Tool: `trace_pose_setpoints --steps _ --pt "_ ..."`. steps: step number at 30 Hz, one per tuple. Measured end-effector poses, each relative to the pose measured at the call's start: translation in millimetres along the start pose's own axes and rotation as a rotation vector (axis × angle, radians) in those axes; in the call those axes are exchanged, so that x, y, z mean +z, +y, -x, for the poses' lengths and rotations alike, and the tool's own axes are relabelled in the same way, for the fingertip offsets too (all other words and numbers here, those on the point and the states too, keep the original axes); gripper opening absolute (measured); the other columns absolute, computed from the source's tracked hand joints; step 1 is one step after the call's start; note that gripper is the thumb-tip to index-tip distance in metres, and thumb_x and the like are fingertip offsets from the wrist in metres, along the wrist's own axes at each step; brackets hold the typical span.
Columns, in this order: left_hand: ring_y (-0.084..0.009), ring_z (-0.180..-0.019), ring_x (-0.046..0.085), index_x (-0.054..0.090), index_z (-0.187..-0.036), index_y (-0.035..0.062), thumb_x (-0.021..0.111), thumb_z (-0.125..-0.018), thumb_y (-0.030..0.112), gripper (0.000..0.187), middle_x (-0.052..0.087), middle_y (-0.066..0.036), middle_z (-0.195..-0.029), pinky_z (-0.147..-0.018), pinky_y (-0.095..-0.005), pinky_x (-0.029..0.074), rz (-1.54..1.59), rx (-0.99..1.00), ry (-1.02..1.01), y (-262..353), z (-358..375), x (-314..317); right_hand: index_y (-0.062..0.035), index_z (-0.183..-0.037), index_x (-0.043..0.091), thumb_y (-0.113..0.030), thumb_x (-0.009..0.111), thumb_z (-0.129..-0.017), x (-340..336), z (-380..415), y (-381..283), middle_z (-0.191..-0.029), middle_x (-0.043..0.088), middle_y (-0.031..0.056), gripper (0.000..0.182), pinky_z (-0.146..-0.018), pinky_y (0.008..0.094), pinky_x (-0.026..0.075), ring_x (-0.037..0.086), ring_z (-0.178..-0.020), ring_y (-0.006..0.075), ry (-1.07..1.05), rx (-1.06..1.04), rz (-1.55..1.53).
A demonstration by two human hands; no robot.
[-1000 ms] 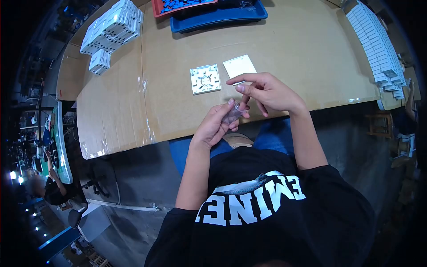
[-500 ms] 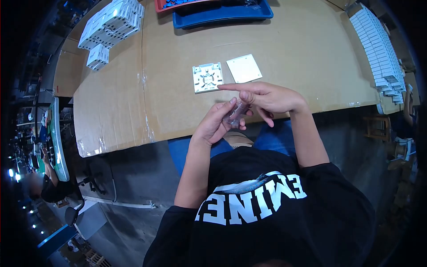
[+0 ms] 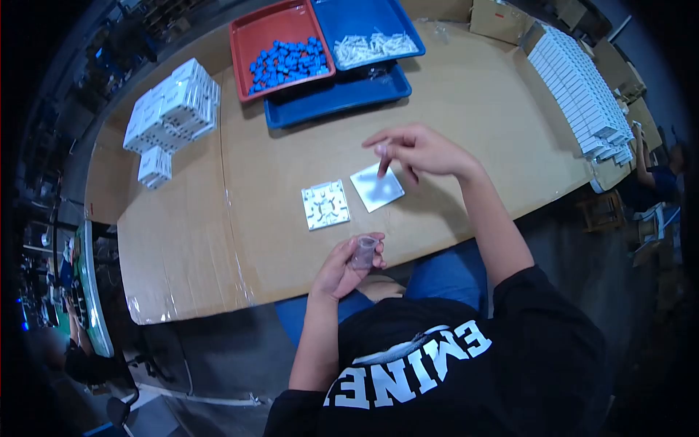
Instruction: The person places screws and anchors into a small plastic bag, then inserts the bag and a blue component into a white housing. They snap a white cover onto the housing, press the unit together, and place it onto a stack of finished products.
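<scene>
My left hand (image 3: 340,267) is closed around a small clear plastic bag (image 3: 363,255) near the table's front edge. The bag's upper end opens toward the table. Above the flat white cover plate (image 3: 373,195), my right hand (image 3: 424,151) hangs with its fingers apart and no object visible in them. Its shadow falls on the cover. Just left of the cover lies a white square tray (image 3: 325,206) with a moulded round pattern inside, its open face up. Both white pieces lie flat on the cardboard-covered table.
A red tray (image 3: 251,40) holds blue clips (image 3: 289,64). Beside it a blue tray (image 3: 342,20) holds small white pieces in clear wrap (image 3: 375,48). A lower blue tray (image 3: 338,100) stands in front. Stacked white boxes (image 3: 175,105) stand left, more stacks (image 3: 579,91) right. A person (image 3: 648,164) sits far right.
My right hand has left the bag and moved forward over the cover plate. My left hand keeps the bag. The view has tilted up, showing more of the trays.
</scene>
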State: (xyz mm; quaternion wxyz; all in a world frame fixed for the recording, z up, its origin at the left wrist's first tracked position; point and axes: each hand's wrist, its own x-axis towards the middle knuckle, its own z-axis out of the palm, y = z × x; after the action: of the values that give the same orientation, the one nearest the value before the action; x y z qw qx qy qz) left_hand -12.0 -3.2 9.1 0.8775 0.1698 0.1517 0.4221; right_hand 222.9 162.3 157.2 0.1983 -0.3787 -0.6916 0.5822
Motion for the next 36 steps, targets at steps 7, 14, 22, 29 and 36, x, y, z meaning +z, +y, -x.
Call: trace_pose_setpoints --steps 7,14,22,29,36 --pt "-0.0224 -0.097 0.067 0.057 -0.131 -0.0095 0.069 -0.097 0.038 0.06 0.065 -0.015 -0.117 -0.097 -0.0399 0.054 -0.055 -0.016 -0.078 -1 0 -5 -0.0012 -0.103 0.074 -0.019 0.066 -0.095 -138 -132 58 -0.09 0.077 0.0126 0.021 -0.071 0.0345 0.056 0.073 -0.084 0.0188 0.516 -0.204 0.384" --pt "-0.0208 -0.098 0.067 0.058 -0.132 -0.0068 0.073 -0.095 0.036 0.058 0.065 -0.012 -0.116 -0.101 -0.0441 0.052 0.0 -0.014 -0.069 -1 -2 -6 -0.008 -0.094 0.077 -0.017 0.07 -0.086 -183 -208 48 -0.1 0.07 0.0157 0.014 -0.092 0.0422 0.053 0.066 -0.103 0.0344 0.771 -0.144 0.883" --pt "-0.021 -0.101 0.067 0.052 -0.139 -0.0101 0.074 -0.095 0.034 0.066 0.065 -0.011 -0.118 -0.103 -0.0414 0.052 0.042 -0.029 -0.071 0 -3 -1 -0.0113 -0.094 0.077 -0.014 0.068 -0.085 -174 -248 49 -0.118 0.062 0.0189 0.013 -0.096 0.0504 0.054 0.064 -0.112 0.0382 0.824 -0.03 1.112" --pt "-0.0231 -0.105 0.066 0.053 -0.138 -0.0103 0.071 -0.097 0.034 0.062 0.064 -0.013 -0.119 -0.103 -0.0389 0.052 0.074 -0.068 -0.063 2 -6 0 -0.0099 -0.095 0.077 -0.015 0.069 -0.083 -184 -271 57 -0.121 0.064 0.0174 0.015 -0.096 0.049 0.053 0.065 -0.111 0.0373 0.881 0.114 1.051" --pt "-0.0215 -0.104 0.065 0.052 -0.137 -0.01 0.07 -0.096 0.039 0.066 0.063 -0.013 -0.117 -0.109 -0.0437 0.049 0.026 -0.115 -0.06 2 -8 -1 -0.0079 -0.105 0.075 -0.021 0.072 -0.081 -177 -259 38 -0.13 0.064 0.0178 0.027 -0.1 0.0472 0.053 0.063 -0.119 0.0372 0.848 0.269 1.006"
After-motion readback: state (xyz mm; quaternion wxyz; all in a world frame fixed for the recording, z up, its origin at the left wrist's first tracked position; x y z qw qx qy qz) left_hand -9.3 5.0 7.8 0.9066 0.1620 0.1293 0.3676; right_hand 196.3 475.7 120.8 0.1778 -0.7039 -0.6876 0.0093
